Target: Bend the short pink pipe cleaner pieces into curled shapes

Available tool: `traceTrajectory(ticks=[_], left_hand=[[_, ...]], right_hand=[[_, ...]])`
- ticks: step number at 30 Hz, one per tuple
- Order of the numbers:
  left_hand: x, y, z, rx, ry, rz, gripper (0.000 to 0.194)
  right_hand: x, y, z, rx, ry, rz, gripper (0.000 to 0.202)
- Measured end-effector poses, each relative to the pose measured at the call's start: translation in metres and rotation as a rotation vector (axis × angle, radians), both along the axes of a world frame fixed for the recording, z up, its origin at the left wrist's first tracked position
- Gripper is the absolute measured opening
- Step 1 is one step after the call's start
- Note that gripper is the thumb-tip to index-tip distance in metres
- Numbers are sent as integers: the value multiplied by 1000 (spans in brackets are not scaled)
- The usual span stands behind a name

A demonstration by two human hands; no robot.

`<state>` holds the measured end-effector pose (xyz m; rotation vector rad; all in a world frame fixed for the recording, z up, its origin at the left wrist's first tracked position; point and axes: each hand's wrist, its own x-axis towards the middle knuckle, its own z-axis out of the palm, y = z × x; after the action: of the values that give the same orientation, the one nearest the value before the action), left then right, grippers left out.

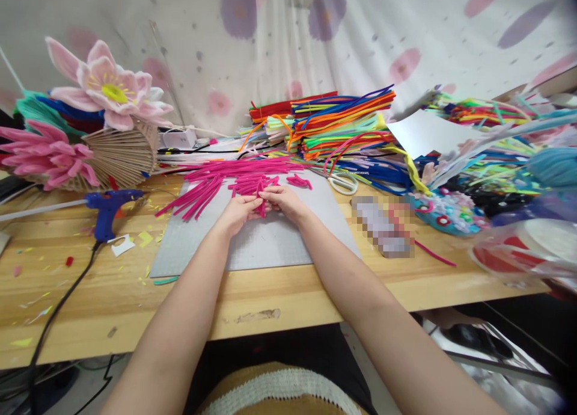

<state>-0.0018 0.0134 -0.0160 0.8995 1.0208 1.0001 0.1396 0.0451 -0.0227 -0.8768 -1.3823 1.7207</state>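
Pinching one magenta piece [262,209]: one left hand [238,213], one right hand [287,202].

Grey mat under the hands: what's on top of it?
Magenta stems lie across the far part of the mat; scissors sit by its far right corner. The left hand and right hand hold a magenta piece. Anything beneath these is hidden.

1. Blue glue gun [107,213], on the worktop [293,295] to my left.
2. Pink-and-white fuzzy flower [110,93], beyond it.
3. Multicoloured pipe-cleaner bundles [345,123], stacked in front of me.
4. Flower-patterned curtain [279,48], hanging behind them.
5. Red-and-white tub [527,249], to my right.
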Motion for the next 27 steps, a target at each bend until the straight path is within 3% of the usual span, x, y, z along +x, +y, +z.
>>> traceTrajectory(ticks=[6,13,20,27], left_hand=[[1,0,1,-22,-30,-49,9],[0,-1,1,14,20,15,29],[3,-1,-1,31,163,121,22],[-4,-3,5,2,169,54,26]], right_hand=[[-6,0,-3,-8,11,-164,31],[-5,-2,0,-10,-80,-65,33],[-6,0,-1,108,-147,-222,38],[2,3,-3,94,-65,-102,34]])
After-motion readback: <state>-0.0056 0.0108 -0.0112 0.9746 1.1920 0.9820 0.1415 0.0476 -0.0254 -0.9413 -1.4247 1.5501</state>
